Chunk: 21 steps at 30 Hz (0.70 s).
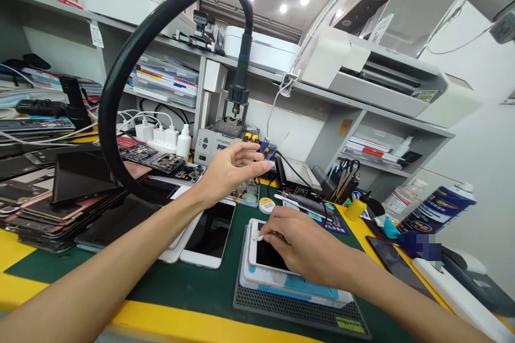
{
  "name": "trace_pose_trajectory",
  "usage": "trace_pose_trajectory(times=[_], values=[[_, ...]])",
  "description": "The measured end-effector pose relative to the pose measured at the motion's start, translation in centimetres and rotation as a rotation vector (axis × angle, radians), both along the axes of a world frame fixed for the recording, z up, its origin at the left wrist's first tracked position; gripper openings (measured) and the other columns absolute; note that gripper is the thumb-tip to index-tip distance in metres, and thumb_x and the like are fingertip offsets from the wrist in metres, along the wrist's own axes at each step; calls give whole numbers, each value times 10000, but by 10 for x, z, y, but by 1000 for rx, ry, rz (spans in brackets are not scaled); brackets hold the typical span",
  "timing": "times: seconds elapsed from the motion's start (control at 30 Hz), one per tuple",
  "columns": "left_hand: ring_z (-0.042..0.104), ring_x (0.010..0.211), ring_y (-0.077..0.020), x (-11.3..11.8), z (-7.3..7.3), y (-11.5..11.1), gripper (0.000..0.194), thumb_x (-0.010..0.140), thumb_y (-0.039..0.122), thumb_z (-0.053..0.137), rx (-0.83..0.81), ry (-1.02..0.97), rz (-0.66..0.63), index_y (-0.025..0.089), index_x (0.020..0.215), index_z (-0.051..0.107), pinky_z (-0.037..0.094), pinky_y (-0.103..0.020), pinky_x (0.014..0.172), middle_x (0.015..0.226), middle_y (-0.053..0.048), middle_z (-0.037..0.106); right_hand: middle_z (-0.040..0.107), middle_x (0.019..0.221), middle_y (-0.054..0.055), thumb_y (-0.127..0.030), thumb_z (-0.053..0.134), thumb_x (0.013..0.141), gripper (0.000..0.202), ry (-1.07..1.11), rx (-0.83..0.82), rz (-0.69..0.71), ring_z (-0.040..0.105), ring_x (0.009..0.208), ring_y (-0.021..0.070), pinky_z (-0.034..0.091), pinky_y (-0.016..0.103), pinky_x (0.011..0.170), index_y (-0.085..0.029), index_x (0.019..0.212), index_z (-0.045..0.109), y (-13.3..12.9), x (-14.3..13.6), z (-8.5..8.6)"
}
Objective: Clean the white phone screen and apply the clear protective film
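Item: white-framed phone (269, 254), which lay atop a blue-and-white stack (309, 285) on a dark perforated pad (277, 305), near right. Item: my right hand (301, 241), which pinched a small white piece (260, 237) at its left side. Item: my left hand (229, 171), raised farther left, thumb and fingers parted.

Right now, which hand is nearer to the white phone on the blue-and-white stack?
Right. The right hand is just over that white phone, pinching a small white thing; the left hand is raised in the air, farther off and to the left.
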<state>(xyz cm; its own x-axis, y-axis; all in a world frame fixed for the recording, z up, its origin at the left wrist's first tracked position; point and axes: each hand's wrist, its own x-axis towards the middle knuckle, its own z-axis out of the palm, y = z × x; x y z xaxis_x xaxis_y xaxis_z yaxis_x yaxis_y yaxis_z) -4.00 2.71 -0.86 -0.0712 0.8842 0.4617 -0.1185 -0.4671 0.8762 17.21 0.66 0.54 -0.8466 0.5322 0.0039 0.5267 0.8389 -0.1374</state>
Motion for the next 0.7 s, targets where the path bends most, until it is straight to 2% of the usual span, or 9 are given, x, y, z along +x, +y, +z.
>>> trace_pose_trajectory(times=[0.1,0.2,0.33,0.43,0.57,0.7], values=[[680,1128,-323,-1,0,1,723,672,469,933,6,-12,-7,131,1248,657,531,-521,985,1204,-166,738,726,1006,107,-123,475,1016,292,-7,-37,27,661,993,233,502,320,866,-169,1017,763,-15,4,2],[677,1143,-325,-2,0,1,705,679,460,931,10,-15,-12,137,1245,660,528,-525,993,1209,-167,739,730,1010,58,-166,510,1020,256,-12,-148,37,672,1011,210,514,292,859,-248,1015,753,-35,14,7],[680,1136,-327,-2,1,1,703,667,456,937,7,-22,-1,134,1229,664,530,-527,987,1202,-168,742,738,1058,-7,-236,615,990,162,51,-317,-33,700,947,158,525,238,810,-326,1015,748,-48,28,18],[680,1134,-325,-2,0,2,697,673,452,935,17,-33,-7,127,1225,663,532,-529,985,1193,-170,743,741,964,4,-272,616,985,151,118,-253,-135,679,831,164,504,260,746,-296,960,763,-35,31,20],[683,1133,-320,-3,-1,4,695,692,441,928,24,-20,-15,131,1252,658,536,-531,984,1204,-169,741,725,910,36,-234,569,990,206,131,-85,-278,649,792,185,455,289,700,-233,929,766,-11,27,9],[682,1137,-317,-5,-1,3,693,680,434,934,10,-8,-4,142,1248,665,530,-527,992,1210,-162,742,703,929,44,-178,504,1008,265,75,-50,-254,644,848,198,455,301,743,-221,918,750,-12,24,-4]])
